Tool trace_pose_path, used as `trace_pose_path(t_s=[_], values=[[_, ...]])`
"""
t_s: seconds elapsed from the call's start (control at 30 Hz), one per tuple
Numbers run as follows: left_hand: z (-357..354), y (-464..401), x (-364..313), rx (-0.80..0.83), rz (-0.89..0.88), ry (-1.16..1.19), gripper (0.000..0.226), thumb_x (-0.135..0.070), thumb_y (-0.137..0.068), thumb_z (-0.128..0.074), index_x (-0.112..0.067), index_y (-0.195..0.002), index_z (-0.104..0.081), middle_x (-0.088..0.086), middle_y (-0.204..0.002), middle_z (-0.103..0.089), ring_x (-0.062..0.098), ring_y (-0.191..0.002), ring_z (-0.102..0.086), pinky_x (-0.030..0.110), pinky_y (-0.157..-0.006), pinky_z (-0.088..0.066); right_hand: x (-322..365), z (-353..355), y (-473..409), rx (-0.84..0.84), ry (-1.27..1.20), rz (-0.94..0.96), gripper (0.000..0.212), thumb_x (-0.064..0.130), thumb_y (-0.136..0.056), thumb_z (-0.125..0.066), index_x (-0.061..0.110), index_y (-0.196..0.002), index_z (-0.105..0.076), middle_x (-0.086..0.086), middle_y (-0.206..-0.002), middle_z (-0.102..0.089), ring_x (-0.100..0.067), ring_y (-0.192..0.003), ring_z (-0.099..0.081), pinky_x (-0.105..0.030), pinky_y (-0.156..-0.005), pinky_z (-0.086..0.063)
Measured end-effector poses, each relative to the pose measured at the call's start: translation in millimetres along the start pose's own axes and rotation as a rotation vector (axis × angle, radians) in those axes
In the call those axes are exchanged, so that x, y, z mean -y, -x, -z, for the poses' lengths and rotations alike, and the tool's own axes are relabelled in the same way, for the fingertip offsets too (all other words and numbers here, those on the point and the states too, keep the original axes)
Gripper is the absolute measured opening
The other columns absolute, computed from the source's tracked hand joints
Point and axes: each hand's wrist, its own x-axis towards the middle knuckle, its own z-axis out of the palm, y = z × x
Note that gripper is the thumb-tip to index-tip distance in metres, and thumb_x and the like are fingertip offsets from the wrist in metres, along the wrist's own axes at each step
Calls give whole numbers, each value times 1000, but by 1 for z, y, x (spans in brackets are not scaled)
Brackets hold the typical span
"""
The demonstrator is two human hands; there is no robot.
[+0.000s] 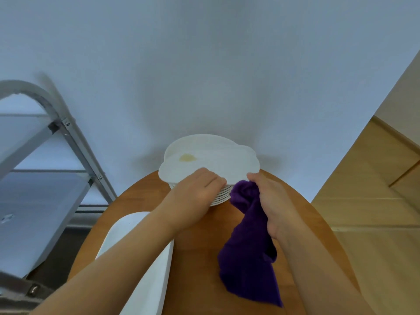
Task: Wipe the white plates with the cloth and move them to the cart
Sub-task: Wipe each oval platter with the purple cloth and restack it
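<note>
Purple cloth [250,253] gripped by right hand [272,201] | left hand [195,196] grips top plate [209,160]

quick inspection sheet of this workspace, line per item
surface: round wooden table, against a pale wall
job's things: stack of white plates at the far edge, yellowish stain on the top plate; purple cloth hanging onto the table
clutter: white tray near the left forearm
grippers: left hand grips the top plate's near rim; right hand holds the cloth
cables: nothing seen
surroundings: grey metal cart to the left, wooden floor to the right
</note>
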Motion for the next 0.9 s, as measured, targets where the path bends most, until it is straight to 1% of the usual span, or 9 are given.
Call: trace_pose_path(t_s=[0.13, 0.27, 0.33, 0.4, 0.5, 0.57, 0.63, 0.77, 0.9], values=[[2, 18, -34, -37, 2, 11, 16, -7, -73, -77, -3, -88, -73, 9, -83, -71, 23, -77, -68, 38, -82, -56, -11, 13, 25, -41, 38, 2, 14, 21, -82, -56, 10, -75, -60, -13, -70, -61, -22, -64, -54, -33, -62, -42], [18, 44, -69, -199, 266, 18, 34, -38, -89, -54, -12, -104, -70, -1, -107, -70, 18, -108, -61, 51, -105, -36, -26, 32, 64, -57, -65, -16, 26, 10, -82, -53, 9, -57, -57, -10, -50, -59, -18, -44, -56, -31, -58, -42], [38, 51, -88, -321, 565, 226, 39, -50, -92, -42, -29, -121, -56, -21, -127, -53, 10, -124, -42, 49, -108, -26, -34, 44, 84, -86, -151, -37, 29, 9, -80, -55, 12, -51, -55, -10, -49, -55, -22, -47, -53, -33, -60, -40], [57, 56, -101, -428, 1038, 496, 29, -57, -92, -39, -53, -120, -41, -39, -128, -35, 5, -125, -35, 36, -102, -25, -43, 57, 102, -106, -170, -52, 28, 12, -79, -58, 14, -52, -52, -5, -47, -51, -20, -49, -48, -33, -59, -37], [71, 70, -109, -423, 1538, 1308, 33, -52, -86, -51, -43, -118, -49, -12, -131, -56, 17, -118, -52, 38, -94, -43, -55, 74, 126, -81, -102, -64, 36, 13, -80, -56, 20, -45, -49, -1, -46, -46, -17, -49, -44, -33, -59, -34], [72, 88, -115, -250, 1554, 1934, 49, -52, -77, -55, -24, -115, -66, 7, -116, -68, 33, -108, -63, 50, -79, -53, -63, 84, 143, -63, -38, -60, 40, 13, -80, -56, 21, -42, -48, -1, -47, -45, -18, -52, -43, -34, -60, -34], [77, 101, -130, -184, 1544, 2197, 45, -51, -72, -58, -22, -103, -74, 14, -111, -69, 40, -100, -65, 53, -68, -55, -72, 92, 157, -40, 32, -38, 42, 12, -81, -56, 22, -41, -46, -1, -47, -43, -17, -50, -43, -33, -59, -34], [72, 122, -158, -293, 1662, 2014, 25, -41, -86, -59, -29, -105, -69, 10, -104, -72, 34, -93, -69, 48, -65, -57, -92, 97, 180, -43, 159, 7, 46, 16, -85, -56, 23, -42, -44, 0, -47, -42, -17, -52, -44, -33, -60, -34], [72, 140, -184, -442, 1565, 1862, 29, -51, -88, -48, -39, -109, -65, 2, -106, -72, 27, -96, -69, 50, -78, -56, -89, 97, 196, -226, 107, 114, 33, 33, -88, -62, 7, -67, -60, -8, -62, -58, -23, -64, -55, -33, -64, -45]])
